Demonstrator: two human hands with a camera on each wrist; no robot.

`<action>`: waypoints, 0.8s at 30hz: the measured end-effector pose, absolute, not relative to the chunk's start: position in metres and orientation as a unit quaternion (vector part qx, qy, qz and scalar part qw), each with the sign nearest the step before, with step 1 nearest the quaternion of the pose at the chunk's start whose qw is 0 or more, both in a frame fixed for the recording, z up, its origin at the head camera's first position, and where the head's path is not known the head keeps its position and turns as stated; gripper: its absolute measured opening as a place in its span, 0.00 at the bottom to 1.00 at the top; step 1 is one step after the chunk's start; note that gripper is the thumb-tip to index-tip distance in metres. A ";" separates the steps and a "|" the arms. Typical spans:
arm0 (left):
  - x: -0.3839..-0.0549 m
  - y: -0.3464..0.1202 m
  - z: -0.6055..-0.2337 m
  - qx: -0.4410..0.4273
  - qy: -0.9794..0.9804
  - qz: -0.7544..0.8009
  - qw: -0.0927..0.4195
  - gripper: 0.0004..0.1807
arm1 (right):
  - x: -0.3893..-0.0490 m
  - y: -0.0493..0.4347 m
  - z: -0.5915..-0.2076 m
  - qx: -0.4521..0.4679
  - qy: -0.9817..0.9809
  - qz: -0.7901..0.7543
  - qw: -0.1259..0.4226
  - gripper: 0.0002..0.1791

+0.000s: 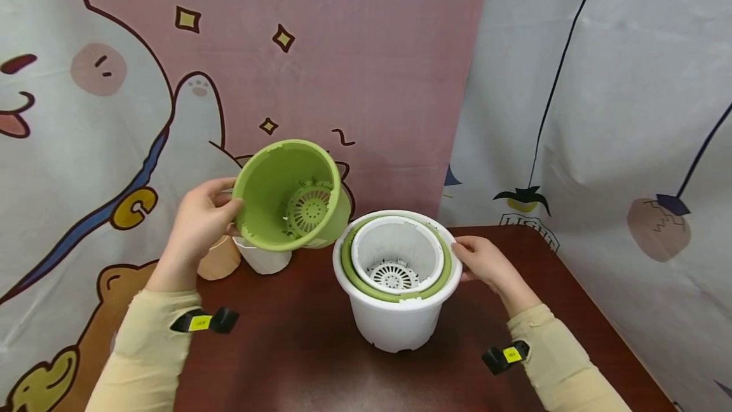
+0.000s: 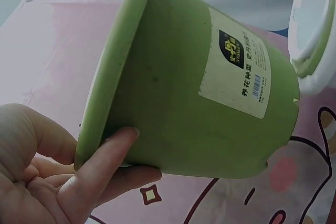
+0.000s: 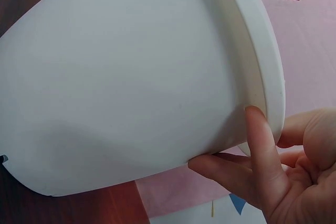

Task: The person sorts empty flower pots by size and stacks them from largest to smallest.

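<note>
A green plastic flowerpot (image 1: 265, 186) is held up in the air, tilted so its slotted bottom shows. My left hand (image 1: 201, 224) grips its rim, with the thumb on one side and fingers under the lip; a label (image 2: 236, 64) is on its outer wall. To the right, a large white flowerpot (image 1: 394, 323) holds a green pot (image 1: 350, 266) and a smaller white pot (image 1: 400, 240) nested inside it. My right hand (image 1: 483, 259) pinches the large white pot's rim on its right side. In the right wrist view its fingers (image 3: 265, 156) lie under that rim.
Behind the raised pot, a peach-coloured pot (image 1: 220, 260) and a small white pot (image 1: 265, 260) stand on the dark red table (image 1: 274, 348). A printed cloth (image 1: 389, 81) hangs behind the table, and a grey-white one (image 1: 617, 145) hangs at the right.
</note>
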State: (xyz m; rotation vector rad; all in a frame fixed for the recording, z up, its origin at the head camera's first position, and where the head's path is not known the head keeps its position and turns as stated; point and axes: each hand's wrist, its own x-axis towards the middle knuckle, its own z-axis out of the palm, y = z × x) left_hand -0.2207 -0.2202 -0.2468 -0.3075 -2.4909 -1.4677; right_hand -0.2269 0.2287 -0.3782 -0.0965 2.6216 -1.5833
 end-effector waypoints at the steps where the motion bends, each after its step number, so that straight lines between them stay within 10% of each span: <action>1: -0.221 -0.218 -0.246 -0.108 -0.849 -0.505 0.115 0.25 | -0.227 0.229 -0.378 -0.031 0.855 -0.517 0.038 0.23; 24: -0.231 -0.179 -0.236 -0.154 -0.833 -0.525 0.089 0.23 | -0.227 0.228 -0.378 -0.029 0.858 -0.512 0.039 0.22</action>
